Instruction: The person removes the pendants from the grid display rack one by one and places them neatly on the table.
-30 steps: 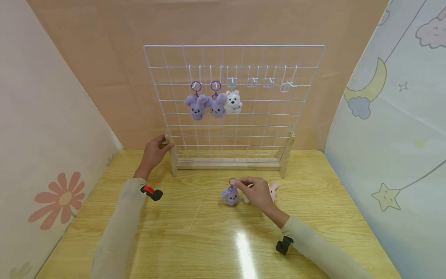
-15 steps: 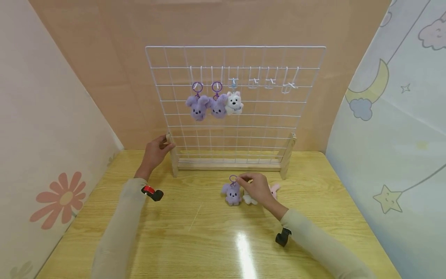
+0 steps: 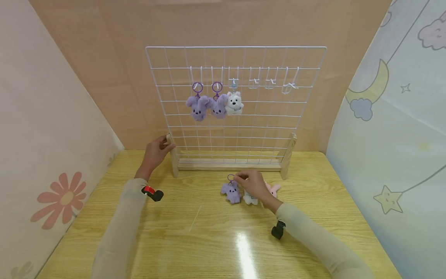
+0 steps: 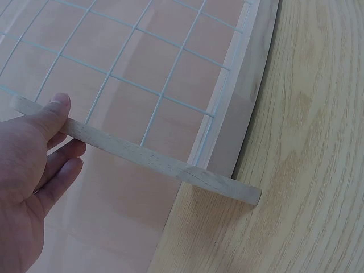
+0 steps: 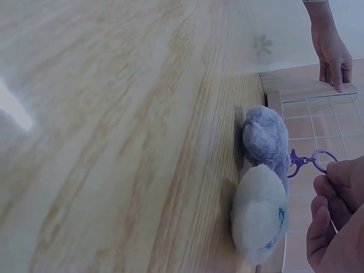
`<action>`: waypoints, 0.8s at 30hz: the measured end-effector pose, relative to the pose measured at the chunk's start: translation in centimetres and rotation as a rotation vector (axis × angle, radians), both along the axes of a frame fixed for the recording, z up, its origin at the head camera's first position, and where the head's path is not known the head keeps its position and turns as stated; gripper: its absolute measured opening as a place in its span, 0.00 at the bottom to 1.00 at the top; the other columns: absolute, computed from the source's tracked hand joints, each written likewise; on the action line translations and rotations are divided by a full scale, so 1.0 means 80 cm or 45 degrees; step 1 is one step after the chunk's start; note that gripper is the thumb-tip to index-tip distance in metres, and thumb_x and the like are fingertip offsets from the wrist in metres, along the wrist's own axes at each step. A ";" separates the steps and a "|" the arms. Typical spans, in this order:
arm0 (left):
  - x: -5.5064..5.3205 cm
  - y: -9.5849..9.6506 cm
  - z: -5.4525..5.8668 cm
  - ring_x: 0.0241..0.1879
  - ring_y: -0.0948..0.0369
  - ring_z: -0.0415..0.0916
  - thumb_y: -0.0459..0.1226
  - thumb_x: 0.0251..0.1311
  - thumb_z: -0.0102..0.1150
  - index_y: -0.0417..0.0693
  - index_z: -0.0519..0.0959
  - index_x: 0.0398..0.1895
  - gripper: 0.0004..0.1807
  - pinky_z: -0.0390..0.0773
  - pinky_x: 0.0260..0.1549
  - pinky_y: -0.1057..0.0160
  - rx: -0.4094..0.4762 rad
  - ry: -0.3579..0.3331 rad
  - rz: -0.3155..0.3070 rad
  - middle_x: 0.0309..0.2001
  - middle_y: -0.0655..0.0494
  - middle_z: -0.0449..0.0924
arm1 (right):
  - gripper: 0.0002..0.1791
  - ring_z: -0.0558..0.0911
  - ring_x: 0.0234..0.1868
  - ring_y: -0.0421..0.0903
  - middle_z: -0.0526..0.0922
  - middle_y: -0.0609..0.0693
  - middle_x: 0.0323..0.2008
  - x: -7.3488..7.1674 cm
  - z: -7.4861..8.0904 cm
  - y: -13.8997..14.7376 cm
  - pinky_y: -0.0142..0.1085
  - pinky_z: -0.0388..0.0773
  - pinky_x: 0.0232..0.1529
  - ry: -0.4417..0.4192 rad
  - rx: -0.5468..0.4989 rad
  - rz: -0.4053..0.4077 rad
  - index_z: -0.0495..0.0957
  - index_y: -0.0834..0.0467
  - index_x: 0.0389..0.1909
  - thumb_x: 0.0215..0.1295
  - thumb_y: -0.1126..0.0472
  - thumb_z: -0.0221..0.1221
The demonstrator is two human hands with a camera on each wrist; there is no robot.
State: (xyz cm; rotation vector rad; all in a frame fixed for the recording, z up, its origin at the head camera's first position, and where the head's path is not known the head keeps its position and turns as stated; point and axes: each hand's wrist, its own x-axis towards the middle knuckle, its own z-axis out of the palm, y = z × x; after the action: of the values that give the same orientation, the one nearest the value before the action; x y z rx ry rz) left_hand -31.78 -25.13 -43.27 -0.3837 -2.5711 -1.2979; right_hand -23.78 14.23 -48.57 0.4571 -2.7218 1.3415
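Note:
My left hand (image 3: 155, 154) grips the top of the left wooden leg (image 4: 142, 153) of a white wire-grid rack, thumb in front and fingers behind. With thumb and fingertips, my right hand (image 3: 256, 183) pinches the purple ring (image 5: 324, 161) of a fluffy purple plush keychain (image 3: 231, 193). Its clasp stretches between ring and toy, low over the wooden table. A white plush keychain (image 3: 250, 198) lies right beside it, partly covered by the right hand. Behind that wrist a pink plush keychain (image 3: 273, 189) shows only in part.
On the rack's hooks hang two purple plush keychains (image 3: 198, 108) and a white dog keychain (image 3: 234, 103). To their right are three bare white hooks (image 3: 271, 82). The rack's wooden base (image 3: 228, 166) stands behind the loose keychains. Decorated walls flank the table (image 3: 167, 240).
My right hand has moved a little toward the rack, holding the purple keychain's ring. The purple toy has turned face forward, and more of the white one shows. My left hand stays put.

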 end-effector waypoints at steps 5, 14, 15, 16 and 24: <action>0.000 0.000 0.000 0.59 0.39 0.79 0.45 0.73 0.61 0.39 0.68 0.74 0.32 0.80 0.55 0.39 0.003 -0.004 -0.003 0.67 0.36 0.74 | 0.08 0.86 0.37 0.44 0.90 0.46 0.37 -0.004 -0.003 -0.002 0.37 0.83 0.36 -0.039 0.006 0.010 0.90 0.53 0.41 0.71 0.55 0.65; -0.001 0.000 -0.002 0.60 0.38 0.78 0.45 0.73 0.60 0.39 0.68 0.74 0.32 0.80 0.55 0.39 0.012 -0.002 -0.005 0.68 0.35 0.73 | 0.08 0.85 0.35 0.41 0.89 0.45 0.36 -0.015 -0.010 -0.003 0.37 0.83 0.36 -0.101 0.034 -0.004 0.91 0.53 0.40 0.72 0.56 0.65; -0.001 0.000 -0.002 0.60 0.38 0.78 0.45 0.73 0.60 0.39 0.68 0.74 0.32 0.80 0.55 0.39 0.010 -0.003 -0.005 0.68 0.35 0.73 | 0.08 0.84 0.35 0.40 0.89 0.45 0.36 -0.017 -0.011 -0.004 0.36 0.82 0.36 -0.094 0.046 -0.004 0.91 0.53 0.40 0.71 0.56 0.65; -0.001 0.000 -0.002 0.60 0.38 0.78 0.44 0.73 0.60 0.39 0.68 0.74 0.32 0.80 0.55 0.39 0.010 -0.005 -0.004 0.68 0.35 0.73 | 0.07 0.84 0.34 0.40 0.89 0.45 0.35 -0.018 -0.012 -0.004 0.36 0.82 0.35 -0.090 0.054 -0.001 0.91 0.53 0.39 0.71 0.56 0.66; 0.000 0.001 0.000 0.61 0.38 0.78 0.44 0.73 0.60 0.39 0.67 0.74 0.32 0.80 0.55 0.39 0.002 -0.010 0.001 0.68 0.35 0.72 | 0.05 0.80 0.29 0.38 0.88 0.45 0.31 -0.025 -0.014 -0.011 0.35 0.79 0.30 -0.042 0.160 0.034 0.91 0.54 0.35 0.67 0.58 0.69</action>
State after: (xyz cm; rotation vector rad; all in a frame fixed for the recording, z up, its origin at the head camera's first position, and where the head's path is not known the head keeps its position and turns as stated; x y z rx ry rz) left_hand -31.75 -25.04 -43.27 -0.3785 -2.5758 -1.3039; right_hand -25.76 13.38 -49.73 0.4863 -2.8480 1.1991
